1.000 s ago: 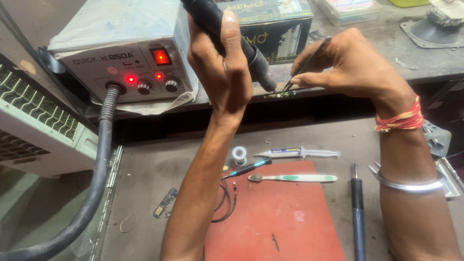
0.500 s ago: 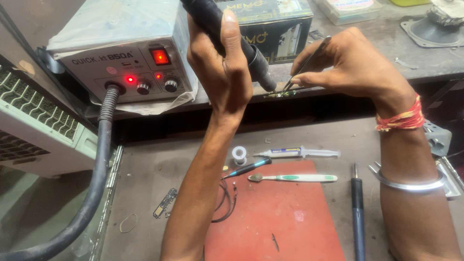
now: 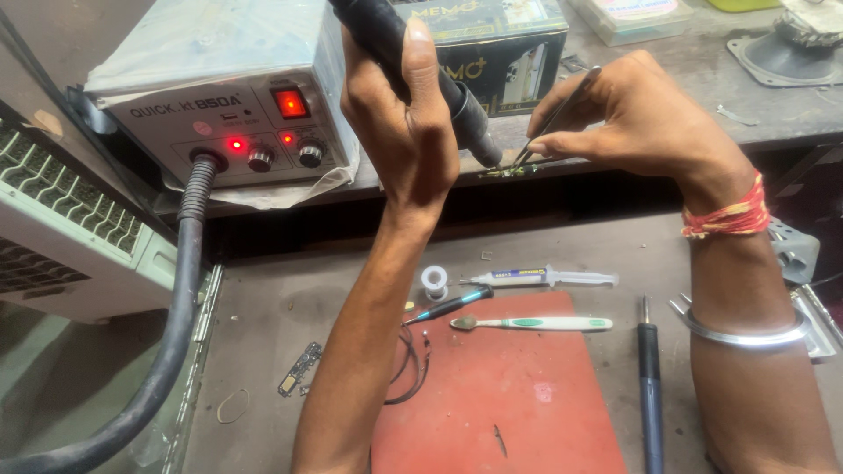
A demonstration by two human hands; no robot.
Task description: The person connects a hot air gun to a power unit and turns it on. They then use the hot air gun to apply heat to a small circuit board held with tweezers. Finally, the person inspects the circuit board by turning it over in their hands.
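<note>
A grimy grey workbench (image 3: 290,290) runs under a raised shelf, with a red mat (image 3: 518,395) as its centre. Above the mat, at the shelf edge, the left hand (image 3: 399,114) is wrapped tight round a black hot-air handpiece (image 3: 413,61), nozzle down at a small circuit board (image 3: 518,169). The right hand (image 3: 628,118) pinches tweezers (image 3: 553,114) onto that board, while a toothbrush (image 3: 531,323) lies on the mat's top edge.

On the red mat (image 3: 527,395) near me lies a toothbrush (image 3: 531,323), and just beyond its far edge a syringe (image 3: 540,277) and a small solder spool (image 3: 434,281). A dark pen-like tool (image 3: 649,386) lies right of my mat. Far left of me sits a white vented unit (image 3: 61,237); a dark box (image 3: 500,53) stands on the far shelf.
</note>
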